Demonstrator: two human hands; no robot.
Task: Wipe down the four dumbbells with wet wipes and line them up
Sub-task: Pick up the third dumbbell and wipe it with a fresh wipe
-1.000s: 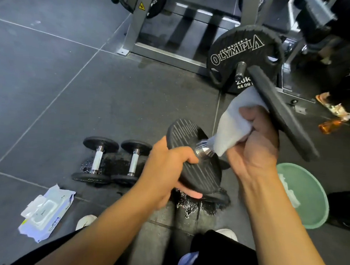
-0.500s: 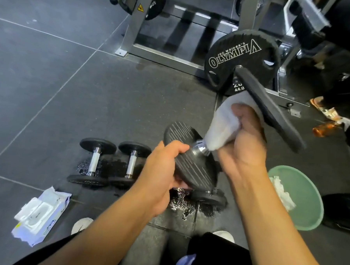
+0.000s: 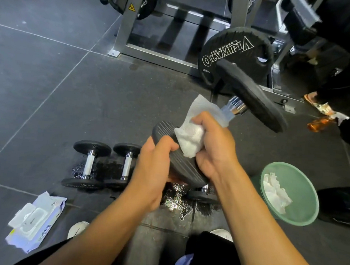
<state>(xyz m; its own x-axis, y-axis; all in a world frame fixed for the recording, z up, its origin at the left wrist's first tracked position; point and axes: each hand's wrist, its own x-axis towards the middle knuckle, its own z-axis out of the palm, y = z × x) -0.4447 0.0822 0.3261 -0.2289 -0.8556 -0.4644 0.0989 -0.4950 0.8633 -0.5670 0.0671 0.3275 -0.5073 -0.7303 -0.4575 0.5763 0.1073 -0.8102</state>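
I hold a black dumbbell (image 3: pixel 251 95) tilted in the air, its far head up right and its near head low. My left hand (image 3: pixel 154 167) grips the near head's edge. My right hand (image 3: pixel 213 148) is shut on a white wet wipe (image 3: pixel 192 137) wrapped round the handle next to the near head; bare chrome shows beyond the wipe. Two small dumbbells (image 3: pixel 88 164) (image 3: pixel 125 164) lie side by side on the wet floor at left. Another dumbbell (image 3: pixel 202 195) lies under my hands, mostly hidden.
A wet wipes pack (image 3: pixel 33 220) lies open at lower left. A green bin (image 3: pixel 299 209) with used wipes stands at right. A weight plate (image 3: pixel 231 52) leans on a grey rack (image 3: pixel 130 38) behind. Someone's feet (image 3: pixel 321 105) and an orange bottle (image 3: pixel 318 122) are at far right.
My right hand has slid the wipe down the handle toward the near head, baring the chrome by the far head. The view has shifted slightly.
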